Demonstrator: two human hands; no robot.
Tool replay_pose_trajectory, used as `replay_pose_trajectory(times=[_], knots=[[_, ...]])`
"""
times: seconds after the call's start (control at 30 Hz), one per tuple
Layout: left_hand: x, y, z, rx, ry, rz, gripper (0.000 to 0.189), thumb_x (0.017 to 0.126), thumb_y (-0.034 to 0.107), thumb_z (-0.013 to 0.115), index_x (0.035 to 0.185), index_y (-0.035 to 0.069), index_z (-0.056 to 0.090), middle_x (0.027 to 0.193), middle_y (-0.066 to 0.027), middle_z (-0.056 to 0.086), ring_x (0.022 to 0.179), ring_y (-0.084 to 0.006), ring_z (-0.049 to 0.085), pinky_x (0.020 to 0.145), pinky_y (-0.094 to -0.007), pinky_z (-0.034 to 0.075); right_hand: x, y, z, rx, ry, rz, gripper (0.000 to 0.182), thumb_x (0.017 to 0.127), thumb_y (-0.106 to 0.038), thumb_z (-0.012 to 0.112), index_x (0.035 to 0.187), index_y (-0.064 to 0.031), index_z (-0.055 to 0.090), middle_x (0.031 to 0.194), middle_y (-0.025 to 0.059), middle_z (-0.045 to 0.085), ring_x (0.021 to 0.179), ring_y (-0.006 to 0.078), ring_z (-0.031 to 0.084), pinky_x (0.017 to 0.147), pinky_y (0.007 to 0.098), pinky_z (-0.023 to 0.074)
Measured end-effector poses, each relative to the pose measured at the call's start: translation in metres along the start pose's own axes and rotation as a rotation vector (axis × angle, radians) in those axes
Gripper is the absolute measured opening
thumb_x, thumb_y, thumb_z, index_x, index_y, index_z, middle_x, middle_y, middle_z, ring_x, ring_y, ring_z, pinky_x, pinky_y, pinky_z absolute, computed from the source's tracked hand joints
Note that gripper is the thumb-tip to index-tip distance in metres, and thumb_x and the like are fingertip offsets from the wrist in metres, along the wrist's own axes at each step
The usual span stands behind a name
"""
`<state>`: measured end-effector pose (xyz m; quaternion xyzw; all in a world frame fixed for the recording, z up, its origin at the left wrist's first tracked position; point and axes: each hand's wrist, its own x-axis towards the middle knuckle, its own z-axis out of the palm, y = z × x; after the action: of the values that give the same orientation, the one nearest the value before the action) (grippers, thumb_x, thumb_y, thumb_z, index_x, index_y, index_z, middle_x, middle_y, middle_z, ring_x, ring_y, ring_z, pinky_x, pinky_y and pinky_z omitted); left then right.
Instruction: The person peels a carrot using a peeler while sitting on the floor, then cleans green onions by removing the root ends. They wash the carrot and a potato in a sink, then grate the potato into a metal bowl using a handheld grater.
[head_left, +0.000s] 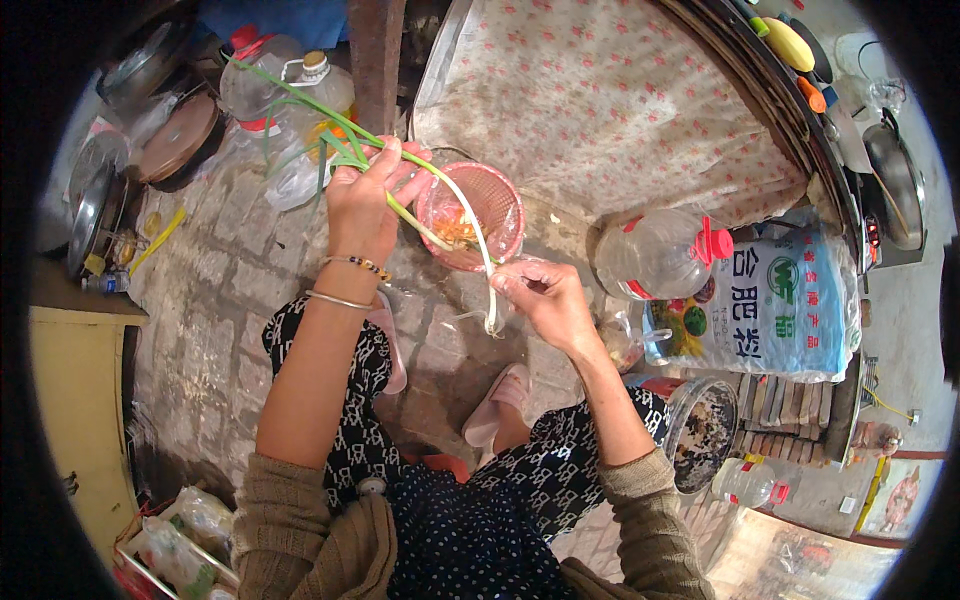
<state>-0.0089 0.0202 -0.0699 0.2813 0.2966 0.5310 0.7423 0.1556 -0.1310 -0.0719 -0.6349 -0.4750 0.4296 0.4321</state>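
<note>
My left hand is closed around green onions, whose green leaves stick out past it to the upper left. One long white stalk reaches down to the right, its rooted end at the lower tip; a shorter stalk points into the basket. The fingertips of my right hand pinch the long stalk near its root end. Beneath the stalks stands a pink plastic basket with a clear liner and orange-brown scraps inside.
Clear plastic jugs stand at the upper left and right. A printed fertilizer sack lies beside a bucket with dark contents. Floral cloth hangs ahead. A lidded pan and a white crate are on the left.
</note>
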Motion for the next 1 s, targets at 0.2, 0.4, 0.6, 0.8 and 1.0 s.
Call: replay_pose_trajectory(times=[0.2,0.4,0.6,0.8,1.0], knots=[[0.005,0.004,-0.01,-0.042,0.113,0.054,0.013,0.088,0.012,0.056,0.094,0.002,0.05,0.1,-0.0153,0.058,0.1,-0.0279,0.057,0.09,-0.0405,0.048,0.002,0.008,-0.008,0.176,0.055,0.073,0.012,0.089,-0.014,0.055,0.084,-0.0031,0.058,0.07,-0.0025,0.053,0.057,0.0045,0.042,0.052,0.0192,0.0345],[0.01,0.015,-0.026,-0.04,0.14,0.113,0.01,0.088,0.012,0.055,0.089,0.003,0.05,0.1,-0.0157,0.06,0.099,-0.0264,0.058,0.09,-0.0406,0.047,-0.005,0.03,-0.019,0.104,0.088,0.101,0.014,0.091,-0.015,0.05,0.085,-0.002,0.053,0.063,-0.0027,0.045,0.054,0.0058,0.036,0.048,0.0232,0.0304],[0.008,0.011,-0.027,-0.044,0.176,0.114,0.01,0.088,0.011,0.056,0.089,0.004,0.049,0.098,-0.0146,0.06,0.097,-0.0256,0.059,0.089,-0.0405,0.048,-0.013,0.03,-0.016,-0.336,0.15,0.033,0.02,0.089,-0.016,0.049,0.084,0.0028,0.048,0.062,0.0117,0.044,0.058,0.0173,0.041,0.055,0.0345,0.0371],[0.006,0.01,-0.022,-0.025,0.19,0.126,0.01,0.088,0.011,0.055,0.09,0.004,0.049,0.097,-0.0139,0.06,0.095,-0.0255,0.06,0.087,-0.0401,0.049,-0.016,0.042,-0.023,-0.305,0.125,0.027,0.017,0.093,-0.016,0.046,0.082,-0.0032,0.047,0.064,-0.0023,0.042,0.056,0.0054,0.038,0.05,0.0218,0.0338],[0.004,0.002,-0.017,-0.025,0.143,0.138,0.013,0.086,0.01,0.057,0.092,0.002,0.049,0.092,-0.0145,0.059,0.088,-0.0273,0.061,0.081,-0.0398,0.052,-0.015,0.04,-0.022,0.165,0.124,0.132,0.012,0.092,-0.012,0.045,0.085,-0.0028,0.047,0.066,0.0024,0.052,0.054,0.0097,0.05,0.048,0.0242,0.0431]])
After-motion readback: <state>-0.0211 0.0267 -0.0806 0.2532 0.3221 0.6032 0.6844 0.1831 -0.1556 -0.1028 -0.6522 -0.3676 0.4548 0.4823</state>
